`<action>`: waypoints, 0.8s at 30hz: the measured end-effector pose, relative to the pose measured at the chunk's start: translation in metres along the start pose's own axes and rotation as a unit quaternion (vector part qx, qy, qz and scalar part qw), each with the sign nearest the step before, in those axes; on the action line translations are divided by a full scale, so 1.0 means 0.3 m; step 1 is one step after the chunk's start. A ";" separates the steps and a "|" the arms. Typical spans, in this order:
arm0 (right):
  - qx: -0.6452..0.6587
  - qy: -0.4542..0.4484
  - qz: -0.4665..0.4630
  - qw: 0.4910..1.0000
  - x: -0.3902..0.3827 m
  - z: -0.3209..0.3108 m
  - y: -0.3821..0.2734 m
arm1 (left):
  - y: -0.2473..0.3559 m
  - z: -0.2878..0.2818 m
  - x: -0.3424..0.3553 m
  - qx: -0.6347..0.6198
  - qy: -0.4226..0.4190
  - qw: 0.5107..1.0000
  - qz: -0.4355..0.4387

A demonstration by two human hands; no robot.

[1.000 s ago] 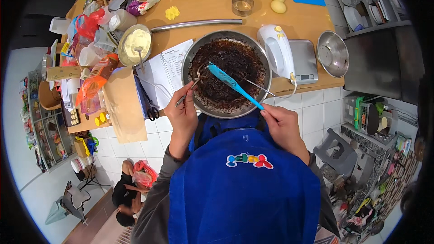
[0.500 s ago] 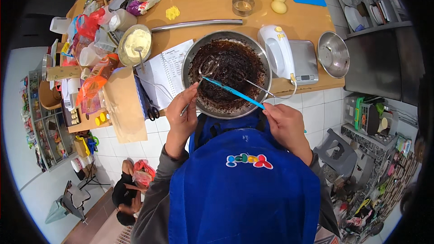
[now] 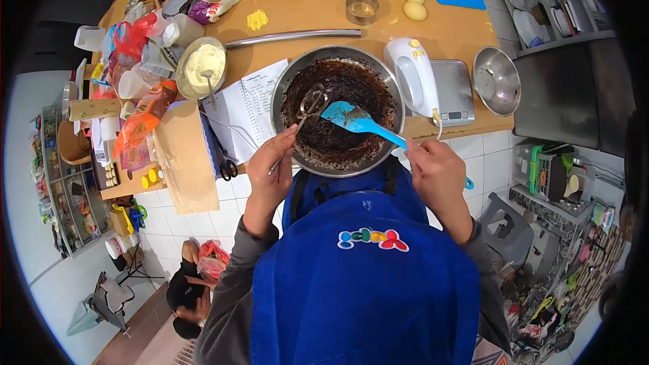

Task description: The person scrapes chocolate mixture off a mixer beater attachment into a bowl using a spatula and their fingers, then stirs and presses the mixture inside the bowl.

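Two hands over one big steel mixing bowl [image 3: 291,78], dark chocolate batter smeared inside, sitting at the near edge of the wooden counter [image 3: 311,0]. Left hand [image 3: 270,169] has fingers curled tight round the stem of one metal beater [image 3: 312,103], its wire head above the batter. Right hand [image 3: 438,174] is closed on one blue spatula [image 3: 355,120], blade touching the beater — the handle's end is hidden in the fist. One white hand mixer [image 3: 416,76] lies just right of the bowl, beside one scale [image 3: 454,91] and one empty steel bowl [image 3: 497,81]. Four dough balls [image 3: 414,11] sit far back — one cut off at the top edge.
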State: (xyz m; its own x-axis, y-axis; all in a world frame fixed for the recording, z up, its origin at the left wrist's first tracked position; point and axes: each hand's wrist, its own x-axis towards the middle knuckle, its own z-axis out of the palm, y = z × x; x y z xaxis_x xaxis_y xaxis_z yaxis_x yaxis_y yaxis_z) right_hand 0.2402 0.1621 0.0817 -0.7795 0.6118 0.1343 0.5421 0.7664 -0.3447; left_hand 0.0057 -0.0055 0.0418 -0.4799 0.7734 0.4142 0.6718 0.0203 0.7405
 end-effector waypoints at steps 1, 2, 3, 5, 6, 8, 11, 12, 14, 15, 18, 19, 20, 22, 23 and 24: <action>-0.009 0.001 0.007 1.000 0.003 0.007 -0.008 | 0.008 0.000 0.002 0.001 0.001 1.000 0.000; -0.018 0.002 0.013 1.000 0.006 0.014 -0.012 | 0.018 -0.002 0.006 0.008 -0.011 1.000 0.009; -0.018 0.002 0.012 1.000 0.008 0.021 -0.013 | 0.026 -0.003 0.010 0.016 -0.022 0.999 0.019; -0.034 0.021 -0.001 0.999 0.010 0.030 -0.017 | 0.034 -0.006 0.014 0.014 -0.037 0.999 0.032; -0.034 0.021 -0.001 0.999 0.009 0.033 -0.021 | 0.036 -0.006 0.016 0.013 -0.052 0.998 0.046; -0.043 0.016 -0.003 0.999 0.011 0.036 -0.027 | 0.030 0.001 0.013 0.013 -0.058 0.996 0.071; -0.037 -0.001 0.000 0.999 0.009 0.020 -0.028 | 0.037 -0.001 0.015 0.017 -0.084 0.991 0.099; -0.037 -0.002 -0.001 0.999 0.009 0.016 -0.029 | 0.041 -0.003 0.016 0.020 -0.102 0.989 0.103; 0.000 -0.003 -0.002 1.000 0.005 0.009 -0.030 | 0.039 -0.002 0.015 0.013 -0.104 0.989 0.104; 0.000 -0.003 -0.001 1.000 0.000 0.008 -0.029 | 0.039 -0.001 0.013 0.007 -0.106 0.989 0.105; 0.008 -0.033 0.013 0.999 -0.009 0.007 -0.025 | 0.034 0.006 0.007 -0.007 -0.107 0.989 0.098; 0.037 -0.029 0.013 0.999 -0.012 0.010 -0.023 | 0.034 0.010 0.003 -0.007 -0.107 0.989 0.099; 0.066 -0.025 0.012 0.997 -0.014 0.012 -0.021 | 0.035 0.013 -0.001 -0.006 -0.106 0.990 0.094; 0.077 -0.038 0.024 0.996 -0.019 0.011 -0.023 | 0.037 0.019 -0.009 -0.006 -0.104 0.991 0.089; 0.089 -0.052 0.035 0.994 -0.023 0.011 -0.023 | 0.038 0.022 -0.012 -0.008 -0.104 0.991 0.084; 0.089 -0.053 0.036 0.994 -0.026 0.013 -0.023 | 0.039 0.025 -0.015 -0.010 -0.103 0.992 0.079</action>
State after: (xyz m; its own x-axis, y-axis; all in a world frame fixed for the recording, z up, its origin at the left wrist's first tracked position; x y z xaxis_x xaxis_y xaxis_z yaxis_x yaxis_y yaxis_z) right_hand 0.2413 0.1514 0.0794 -0.7746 0.6324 0.0088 0.5404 0.6690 -0.5103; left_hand 0.0198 -0.0040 0.0447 -0.2433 0.8788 0.4106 0.7169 -0.1222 0.6864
